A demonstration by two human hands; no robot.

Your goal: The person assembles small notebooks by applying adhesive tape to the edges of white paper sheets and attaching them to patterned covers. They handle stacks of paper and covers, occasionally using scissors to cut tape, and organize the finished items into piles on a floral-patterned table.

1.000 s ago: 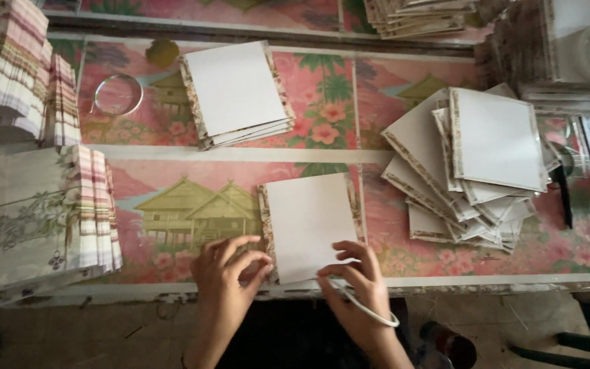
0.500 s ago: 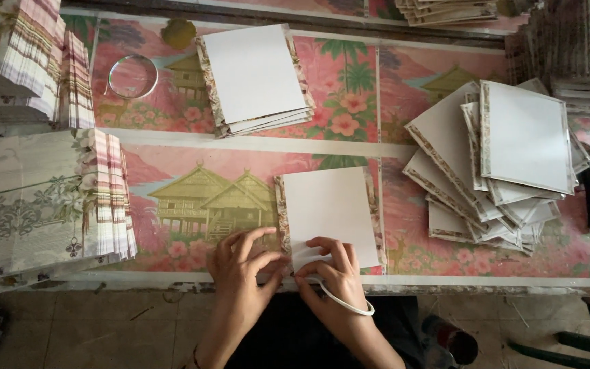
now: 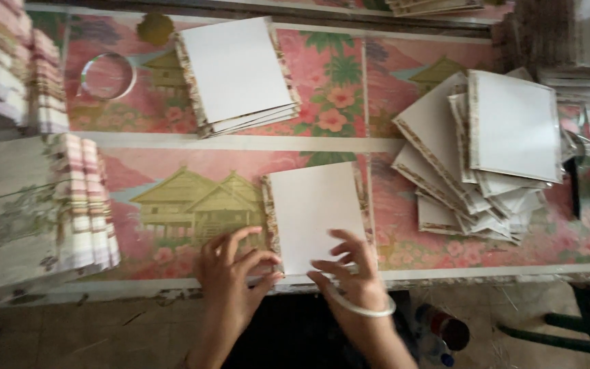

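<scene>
- Pink floral tablecloth (image 3: 349, 102), printed with stilt houses, covers the work table; bare floor shows at the near edge.
- Nearest, the left hand (image 3: 230, 280) lies with fingers spread and loose, its fingertips touching the near left corner of the white card booklet (image 3: 315, 212).
- Right hand (image 3: 349, 273), wearing a white bangle (image 3: 363, 309), rests open with curled fingers pressing the booklet's near edge; neither hand closes around it.
- White card booklet lies flat just beyond both hands, its long axis running away from the person, tilted slightly left, patterned spine edge on the left side.
- Left of the booklet sits a striped stack of folded pieces (image 3: 83, 201).
- Right of the booklet, a loose heap of white booklets (image 3: 486, 150) fans out.
- Beyond the booklet lies a neat pile of booklets (image 3: 237, 72), and further left of that, a clear tape ring (image 3: 107, 75).
</scene>
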